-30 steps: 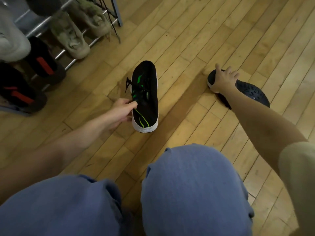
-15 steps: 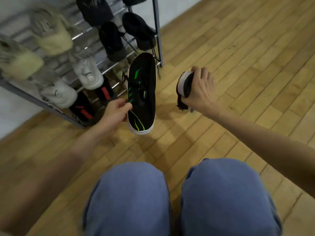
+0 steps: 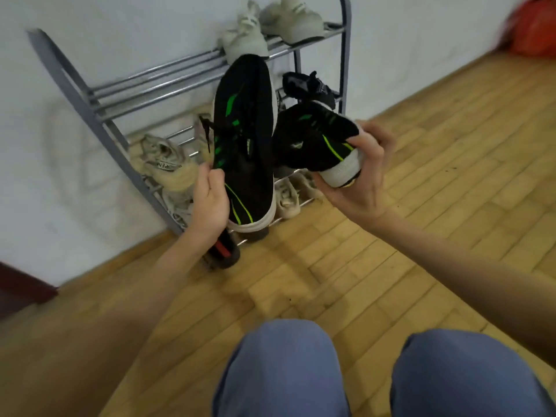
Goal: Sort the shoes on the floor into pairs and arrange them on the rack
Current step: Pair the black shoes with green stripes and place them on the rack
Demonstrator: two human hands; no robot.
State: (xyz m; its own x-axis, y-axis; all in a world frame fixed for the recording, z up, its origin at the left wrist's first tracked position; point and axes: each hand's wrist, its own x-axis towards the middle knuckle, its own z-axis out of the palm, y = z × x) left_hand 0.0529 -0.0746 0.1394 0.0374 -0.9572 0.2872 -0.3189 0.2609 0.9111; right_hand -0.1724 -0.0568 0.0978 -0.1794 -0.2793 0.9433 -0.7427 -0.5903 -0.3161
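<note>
While both black-and-green shoes hang in front of the grey rack [image 3: 90, 94], the left hand [image 3: 210, 203] pinches the long shoe [image 3: 245, 139] by its side and the right hand [image 3: 361, 176] wraps the other shoe's [image 3: 313, 136] heel. Pale sneakers [image 3: 246, 40] fill the rack's top shelf, a black shoe [image 3: 310, 85] sits below them, more pale ones [image 3: 165, 164] lie lower, mostly blocked by the held pair.

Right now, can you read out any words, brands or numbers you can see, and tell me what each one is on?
"REN": partial lettering on the beige sneaker at the rack's left side; the rest is hidden.
Small emblem on the black and green shoe in the right hand: too blurred to read.
Nothing else legible.
</note>
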